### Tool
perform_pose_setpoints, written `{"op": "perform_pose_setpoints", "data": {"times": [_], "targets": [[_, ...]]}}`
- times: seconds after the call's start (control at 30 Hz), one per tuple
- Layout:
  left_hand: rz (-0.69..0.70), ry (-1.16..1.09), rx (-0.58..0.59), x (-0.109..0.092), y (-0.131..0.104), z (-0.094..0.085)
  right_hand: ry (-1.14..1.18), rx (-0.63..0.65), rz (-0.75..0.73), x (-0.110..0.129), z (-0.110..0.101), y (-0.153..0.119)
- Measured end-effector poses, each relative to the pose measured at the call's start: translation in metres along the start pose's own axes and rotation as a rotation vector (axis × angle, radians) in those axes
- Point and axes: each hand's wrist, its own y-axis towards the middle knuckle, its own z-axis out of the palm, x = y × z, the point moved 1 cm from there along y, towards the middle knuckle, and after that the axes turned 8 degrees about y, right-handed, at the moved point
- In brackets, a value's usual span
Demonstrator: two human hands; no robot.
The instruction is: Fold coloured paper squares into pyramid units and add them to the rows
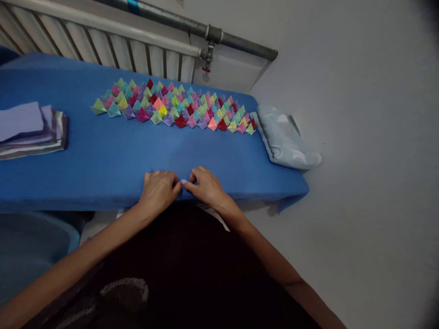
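A small piece of pale purple paper (pixel 184 182) is pinched between both hands near the front edge of the blue-covered table (pixel 137 151). My left hand (pixel 159 188) grips its left side with thumb and fingertips. On the other side, my right hand (pixel 205 185) is closed on the same piece. Most of the paper is hidden behind the fingers, so its folded shape cannot be made out. Beyond the hands, rows of small folded-paper pieces (pixel 171 107) in many colours stand close together along the back of the table.
At the left lies a stack of paper sheets (pixel 30 130), purple on top. A folded light-blue cloth (pixel 286 137) rests at the table's right end, beside the wall (pixel 360 137). A radiator (pixel 103 43) and a pipe (pixel 171 18) run behind. Below left is a blue basin (pixel 34 246).
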Motion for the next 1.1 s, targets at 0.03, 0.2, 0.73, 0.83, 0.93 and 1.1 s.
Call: {"op": "perform_pose_setpoints", "data": {"times": [0.03,0.2,0.73,0.83,0.93,1.1], "targets": [[0.019,-0.007,-0.005,0.002,-0.002,0.001,-0.010,0.013,-0.001,0.001,-0.001,0.000],[0.292,-0.077,-0.204,0.017,-0.019,0.007,-0.044,0.056,0.011,0.003,-0.004,0.002],[0.491,-0.089,-0.357,0.032,-0.033,0.021,-0.078,0.076,-0.002,0.005,-0.005,0.004],[0.511,-0.093,-0.391,0.034,-0.033,0.021,-0.085,0.066,0.003,0.006,-0.004,0.003],[0.527,-0.066,-0.409,0.033,-0.034,0.021,-0.098,0.061,0.006,0.006,-0.003,0.004],[0.496,-0.060,-0.371,0.031,-0.032,0.021,-0.148,0.079,0.019,0.011,-0.002,0.007]]}}
